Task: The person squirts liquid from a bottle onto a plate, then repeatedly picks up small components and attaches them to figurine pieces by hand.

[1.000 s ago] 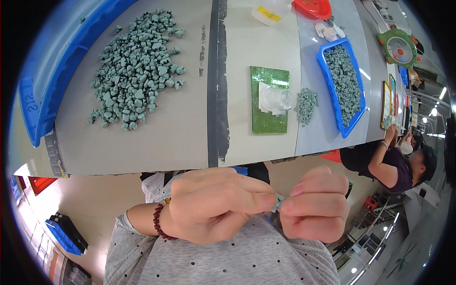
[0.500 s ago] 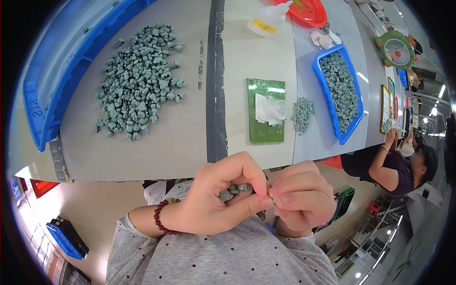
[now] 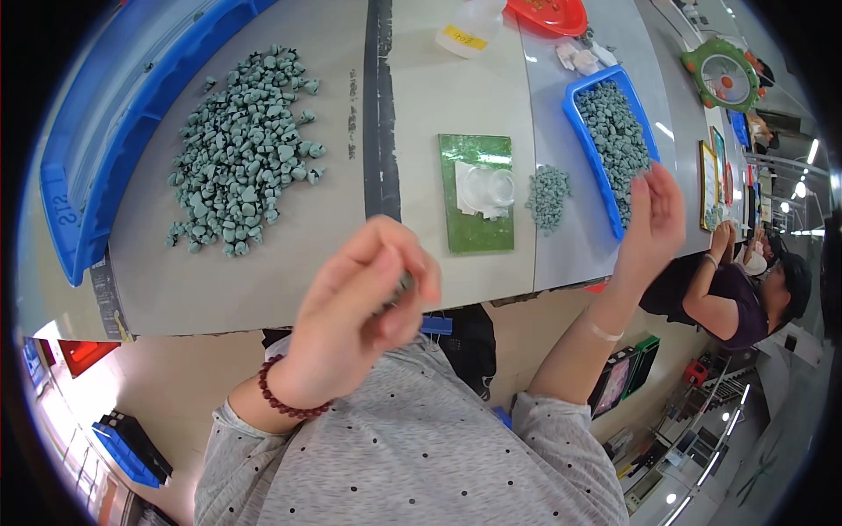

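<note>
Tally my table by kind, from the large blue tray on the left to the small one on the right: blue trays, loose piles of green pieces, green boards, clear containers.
Blue trays: 2 (large tray, small tray)
Loose piles: 2 (large pile, small pile)
Green board: 1
Clear container: 1
Total: 6

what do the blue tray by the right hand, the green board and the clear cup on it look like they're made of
Blue tray: probably molded plastic, given its even colour and smooth walls.
Green board: glossy, with a bright reflection; coated board, plastic or glass, hard to tell.
Clear cup: see-through and shiny, so glass or clear plastic.
</note>
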Action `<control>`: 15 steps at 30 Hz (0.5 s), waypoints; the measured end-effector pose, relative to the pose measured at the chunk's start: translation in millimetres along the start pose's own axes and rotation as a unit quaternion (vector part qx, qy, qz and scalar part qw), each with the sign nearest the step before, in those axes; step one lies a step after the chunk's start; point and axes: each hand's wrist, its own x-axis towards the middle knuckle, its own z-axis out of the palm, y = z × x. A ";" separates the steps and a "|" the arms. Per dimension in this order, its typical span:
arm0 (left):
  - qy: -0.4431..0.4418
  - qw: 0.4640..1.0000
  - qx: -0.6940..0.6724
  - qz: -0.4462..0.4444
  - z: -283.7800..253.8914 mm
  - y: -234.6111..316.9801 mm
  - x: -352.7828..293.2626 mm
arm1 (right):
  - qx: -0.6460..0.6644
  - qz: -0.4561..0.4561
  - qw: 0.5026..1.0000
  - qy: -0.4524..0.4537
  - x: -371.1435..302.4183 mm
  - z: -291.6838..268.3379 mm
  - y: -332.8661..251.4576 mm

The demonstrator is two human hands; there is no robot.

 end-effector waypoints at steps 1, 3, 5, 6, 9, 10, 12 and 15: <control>0.063 0.997 0.018 0.045 3.2 2.3 -1.0 | -0.026 -0.002 0.999 -0.026 11.2 0.2 13.0; 0.164 0.980 0.052 0.098 8.6 7.7 -5.6 | -0.051 -0.003 0.997 -0.052 15.7 -1.1 19.0; 0.150 0.982 0.049 0.103 5.3 14.7 -10.2 | -0.050 -0.052 0.997 -0.007 10.8 0.6 9.7; 0.136 0.983 0.046 0.111 2.9 18.4 -13.6 | -0.048 -0.051 0.997 -0.008 5.0 0.4 5.7; 0.044 0.993 0.000 0.105 -4.1 19.8 -14.3 | -0.135 -0.014 0.989 -0.065 -14.8 -5.1 -4.3; -0.010 0.996 -0.021 0.085 -4.6 20.2 -13.5 | -0.134 0.000 0.983 -0.125 -21.1 -6.1 -4.4; -0.033 0.998 -0.040 0.042 -7.8 18.5 -12.6 | -0.133 0.015 0.974 -0.185 -28.1 -2.5 -4.4; -0.058 0.996 -0.074 -0.002 -11.2 12.8 -10.0 | -0.151 -0.051 0.974 -0.161 -34.2 7.7 -6.7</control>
